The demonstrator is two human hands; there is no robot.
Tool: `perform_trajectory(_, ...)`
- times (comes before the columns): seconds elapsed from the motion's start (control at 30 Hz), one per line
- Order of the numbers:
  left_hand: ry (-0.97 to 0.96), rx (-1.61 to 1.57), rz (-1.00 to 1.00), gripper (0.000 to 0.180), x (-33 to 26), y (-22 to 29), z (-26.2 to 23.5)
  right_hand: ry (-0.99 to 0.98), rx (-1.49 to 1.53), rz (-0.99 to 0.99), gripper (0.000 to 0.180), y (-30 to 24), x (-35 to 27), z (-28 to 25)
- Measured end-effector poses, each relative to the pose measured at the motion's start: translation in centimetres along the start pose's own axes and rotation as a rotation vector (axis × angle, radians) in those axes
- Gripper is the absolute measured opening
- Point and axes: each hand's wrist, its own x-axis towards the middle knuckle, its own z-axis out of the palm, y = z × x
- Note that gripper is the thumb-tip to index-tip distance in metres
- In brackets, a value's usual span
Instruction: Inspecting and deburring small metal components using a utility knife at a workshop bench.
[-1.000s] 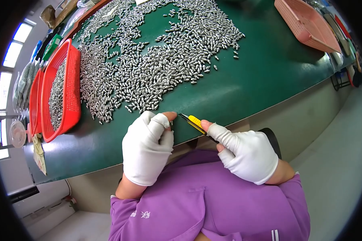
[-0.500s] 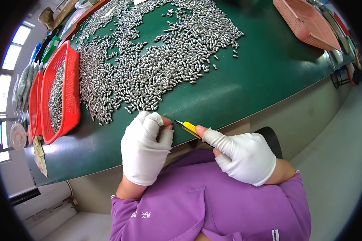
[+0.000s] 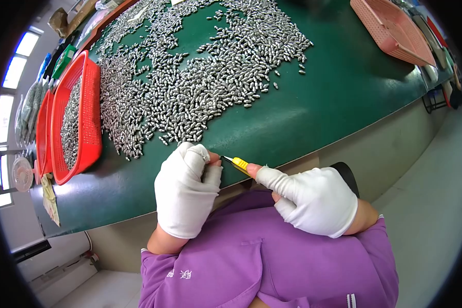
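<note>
A wide desk (image 3: pixel 318 118) with a smooth dark green top curves before me. Across its far half spreads a broad heap of small metal parts (image 3: pixel 190 82), shiny, silvery and capsule-shaped. At the desk's left edge sits a red mesh basket (image 3: pixel 90 113), part filled with the same parts; a pink basket (image 3: pixel 390 31) rests at the far right corner.

At the near edge, my left hand (image 3: pixel 187 197), in a white cloth glove with bare fingertips, is curled shut around one small metal part, though the part itself is hidden in my grip. My right hand (image 3: pixel 313 200), gloved likewise, pinches a slim yellow-handled tool (image 3: pixel 237 164).

Over the last second my hands have drifted slightly apart; the dark tip now points at my left fingertips, so I judge I am between strokes.
</note>
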Motion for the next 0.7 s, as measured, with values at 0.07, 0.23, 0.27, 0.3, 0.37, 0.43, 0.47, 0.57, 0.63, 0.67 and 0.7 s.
perform_trajectory(0.07,0.001,0.011,0.016,0.016,0.0,0.0,0.0,0.014,-0.025,-0.032,0.058,0.1,0.1,0.0)
perform_trajectory(0.23,0.018,0.012,0.026,0.015,0.0,-0.1,0.1,0.063,-0.059,-0.047,0.056,0.3,-0.3,0.3)
perform_trajectory(0.27,0.026,0.015,0.032,0.015,0.0,-0.2,0.1,0.123,-0.065,0.008,0.056,0.4,-0.1,-0.2)
perform_trajectory(0.3,0.032,0.015,0.031,0.015,0.0,-0.2,0.1,0.181,-0.068,0.063,0.057,0.7,0.1,-0.5)
perform_trajectory(0.37,0.062,-0.125,-0.066,0.013,-0.2,-0.4,0.0,0.456,-0.073,0.133,0.058,2.5,0.6,-1.1)
perform_trajectory(0.43,0.077,-0.301,-0.196,0.011,-0.2,-0.5,-0.2,0.688,-0.218,0.243,0.055,4.9,1.2,-2.2)
perform_trajectory(0.47,0.092,-0.422,-0.211,0.010,-0.2,-0.9,-0.2,0.736,-0.108,0.363,0.054,5.4,1.7,-2.9)
perform_trajectory(0.57,0.037,-0.964,-0.308,0.008,0.0,-1.2,-0.9,0.742,-0.494,0.500,0.048,10.0,2.5,-4.0)
perform_trajectory(0.63,-0.044,-1.264,-0.335,0.013,0.3,-1.0,-1.3,0.698,-0.588,0.491,0.045,11.4,3.1,-4.2)
perform_trajectory(0.67,-0.075,-1.370,-0.312,0.017,0.4,-1.5,-1.0,0.651,-0.677,0.488,0.042,11.8,3.2,-4.2)
perform_trajectory(0.7,-0.069,-1.372,-0.311,0.017,0.4,-1.5,-1.0,0.727,-0.591,0.406,0.030,11.8,3.6,-3.7)
